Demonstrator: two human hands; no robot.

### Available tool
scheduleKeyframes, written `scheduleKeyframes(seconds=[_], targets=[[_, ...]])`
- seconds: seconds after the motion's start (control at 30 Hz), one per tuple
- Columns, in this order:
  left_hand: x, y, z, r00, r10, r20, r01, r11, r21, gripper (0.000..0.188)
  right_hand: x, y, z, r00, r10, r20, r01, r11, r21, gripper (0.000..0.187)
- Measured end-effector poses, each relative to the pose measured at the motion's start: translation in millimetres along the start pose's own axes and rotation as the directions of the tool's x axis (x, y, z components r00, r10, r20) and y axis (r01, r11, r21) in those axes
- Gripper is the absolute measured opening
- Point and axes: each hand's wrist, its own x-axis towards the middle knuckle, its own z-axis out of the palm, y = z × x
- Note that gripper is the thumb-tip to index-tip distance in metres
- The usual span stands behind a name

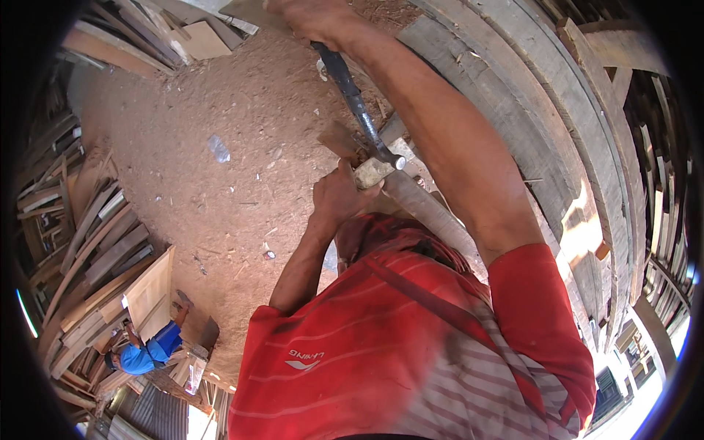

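Note:
My right hand point(312, 20) is at the top edge of the view, partly cut off, closed around the handle of a hammer point(357, 106). Black wrapping covers the upper part of the handle, and bare metal shows lower down. The hammer's round shiny face sits right by a pale, worn block point(372, 173). Below it, my left hand point(337, 194) is closed on that block, its fingers partly hidden. A brown flat piece point(339, 141) lies just beyond the left hand. Beside the block runs a grey wooden beam point(429, 209).
Long grey planks point(543, 95) curve along the right side. Stacked timber point(95, 249) fills the left, where a person in blue point(150, 353) sits beside a wooden panel point(152, 293). A crushed clear plastic piece point(218, 149) lies on the dirt floor point(213, 198).

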Motion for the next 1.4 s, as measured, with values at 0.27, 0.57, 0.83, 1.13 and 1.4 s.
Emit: scheduleKeyframes(seconds=[0.27,0.57,0.83,1.13,1.4], targets=[[0.0,-2.5,12.3,0.994,-0.066,0.089,0.065,0.998,0.014,0.087,-96.2,-49.7,-18.7,0.989,-0.095,-0.112,0.118,0.969,0.216,0.036],[-0.7,-6.7,7.7,0.995,-0.007,0.099,0.022,0.988,-0.151,0.102,-181.2,-63.1,-31.7,0.941,-0.321,-0.111,0.339,0.909,0.241,0.027],[-5.1,2.6,23.6,0.986,-0.148,0.076,0.157,0.979,-0.131,0.09,-112.2,-58.9,-24.3,0.968,-0.146,-0.203,0.162,0.984,0.067,0.031],[-8.0,0.0,20.5,0.991,-0.112,0.075,0.123,0.978,-0.168,0.095,-167.1,-8.9,-89.1,0.893,-0.016,-0.449,0.312,0.741,0.594,0.027],[0.9,-6.4,18.5,0.996,-0.091,0.026,0.093,0.989,-0.118,0.1,-140.4,-36.5,-52.9,0.942,-0.242,-0.233,0.327,0.819,0.471,0.021]])
